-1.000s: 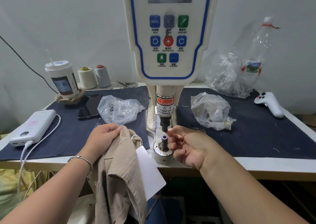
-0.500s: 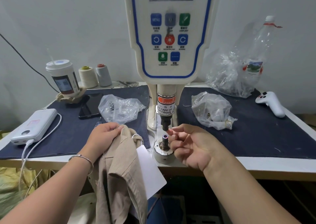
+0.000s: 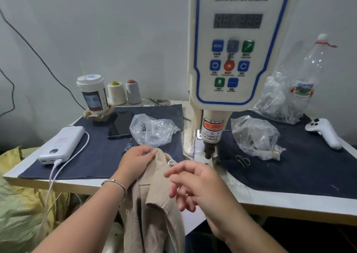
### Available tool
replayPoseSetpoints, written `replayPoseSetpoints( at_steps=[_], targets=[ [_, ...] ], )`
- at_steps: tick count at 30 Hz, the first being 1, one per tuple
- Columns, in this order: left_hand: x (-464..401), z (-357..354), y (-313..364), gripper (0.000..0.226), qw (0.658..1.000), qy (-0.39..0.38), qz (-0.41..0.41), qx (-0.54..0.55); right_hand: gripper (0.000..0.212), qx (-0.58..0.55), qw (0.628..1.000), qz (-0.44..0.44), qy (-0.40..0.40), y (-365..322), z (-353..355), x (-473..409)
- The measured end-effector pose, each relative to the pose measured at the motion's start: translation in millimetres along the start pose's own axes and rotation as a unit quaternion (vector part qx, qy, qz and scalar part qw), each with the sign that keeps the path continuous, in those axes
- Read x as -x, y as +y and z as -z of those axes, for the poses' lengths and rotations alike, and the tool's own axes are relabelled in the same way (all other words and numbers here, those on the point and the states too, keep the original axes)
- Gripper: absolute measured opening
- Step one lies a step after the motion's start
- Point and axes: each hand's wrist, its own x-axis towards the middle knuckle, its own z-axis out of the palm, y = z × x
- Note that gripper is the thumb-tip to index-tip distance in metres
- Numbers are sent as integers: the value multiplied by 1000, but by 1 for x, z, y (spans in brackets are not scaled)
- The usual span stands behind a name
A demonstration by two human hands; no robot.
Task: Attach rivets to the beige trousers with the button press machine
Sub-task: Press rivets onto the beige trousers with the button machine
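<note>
A power bank with a white cable lies at 9 o'clock on the table, on a dark cloth. Behind it, toward 11 o'clock, stand a cup and two thread cones, with a phone and a clear bag just in front. At 6 o'clock the left hand, a bracelet on its wrist, pinches the top edge of the trousers, which hang over the table's front edge. Just right of them the right hand hovers with loosely spread fingers, holding nothing, below the press head of the machine at 12 o'clock. Right of the machine lie another bag, then a plastic bottle at 2 o'clock and a white controller at 3 o'clock.
</note>
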Motion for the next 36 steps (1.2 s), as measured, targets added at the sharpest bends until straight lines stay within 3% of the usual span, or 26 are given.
replayPoseSetpoints(
  at_steps=[3,7,9,14,21,24,36],
  targets=[
    [2,1,3,23,1000,8,-6,-2,16,237,963,92,87,-17,-28,-52],
    [5,4,5,45,1000,-15,-15,12,27,444,878,70,163,-31,-43,-135],
    [5,6,7,49,1000,-19,-14,0,31,517,841,51,153,-29,-46,-167],
    [5,5,9,39,1000,-27,4,-10,44,647,762,-26,34,-20,-58,-227],
    [1,2,4,37,999,-24,-3,-24,33,609,775,-7,165,12,-60,-273],
    [1,1,4,38,999,-17,-9,-28,25,597,786,-7,162,17,-59,-279],
    [0,-2,3,34,999,-3,-13,-36,29,578,804,13,136,20,-60,-283]
  ],
)
